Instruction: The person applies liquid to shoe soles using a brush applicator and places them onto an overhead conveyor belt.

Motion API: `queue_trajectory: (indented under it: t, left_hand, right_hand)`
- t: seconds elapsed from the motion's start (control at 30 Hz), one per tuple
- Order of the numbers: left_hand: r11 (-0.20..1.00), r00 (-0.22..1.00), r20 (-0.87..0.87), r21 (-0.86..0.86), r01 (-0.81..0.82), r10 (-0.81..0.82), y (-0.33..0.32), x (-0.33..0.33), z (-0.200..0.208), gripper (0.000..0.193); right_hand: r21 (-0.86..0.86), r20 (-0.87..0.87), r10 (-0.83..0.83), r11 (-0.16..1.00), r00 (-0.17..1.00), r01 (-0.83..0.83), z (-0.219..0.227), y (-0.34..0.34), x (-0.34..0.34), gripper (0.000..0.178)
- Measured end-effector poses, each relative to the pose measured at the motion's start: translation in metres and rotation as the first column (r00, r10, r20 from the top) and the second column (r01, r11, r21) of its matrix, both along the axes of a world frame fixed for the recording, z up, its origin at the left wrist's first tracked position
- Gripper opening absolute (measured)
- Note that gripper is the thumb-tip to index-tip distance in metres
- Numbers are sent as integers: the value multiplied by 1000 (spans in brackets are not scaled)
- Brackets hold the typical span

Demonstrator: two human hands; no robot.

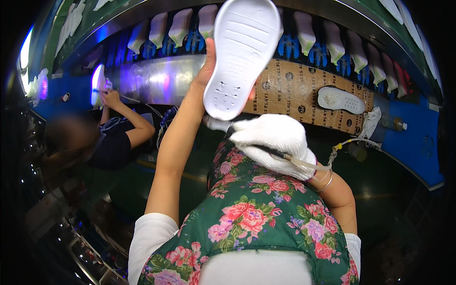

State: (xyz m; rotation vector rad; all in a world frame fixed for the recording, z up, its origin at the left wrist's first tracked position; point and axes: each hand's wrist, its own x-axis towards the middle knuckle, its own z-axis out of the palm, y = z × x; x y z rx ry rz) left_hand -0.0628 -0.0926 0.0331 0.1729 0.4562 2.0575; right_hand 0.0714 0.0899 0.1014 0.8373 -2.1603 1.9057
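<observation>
Gloved in white cotton, the right hand (274, 142) grips a thin brush-tipped applicator with a clear tube (266, 148) at centre frame, its tip at the heel of a white moulded shoe sole (242, 54). Bare, the left hand (209, 66) holds that sole upright at top centre, its ribbed underside facing the camera. Beyond, another white sole (340, 99) lies on brown cardboard (289, 90). At upper left, a co-worker's hand (110, 97) holds a shoe (98, 84).

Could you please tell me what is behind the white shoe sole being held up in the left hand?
Behind the white sole held by the left hand runs a row of pale shoe forms on blue holders, with brown cardboard below. The forms directly behind the sole are covered.
</observation>
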Motion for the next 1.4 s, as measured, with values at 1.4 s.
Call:
queue_trajectory:
  t: [1.4]
  left_hand:
    - [205,491,-204,-977,-52,-847,46,-47,31,112]
  right_hand:
    - [205,5,-128,971,992,125,-16,7,-3,25]
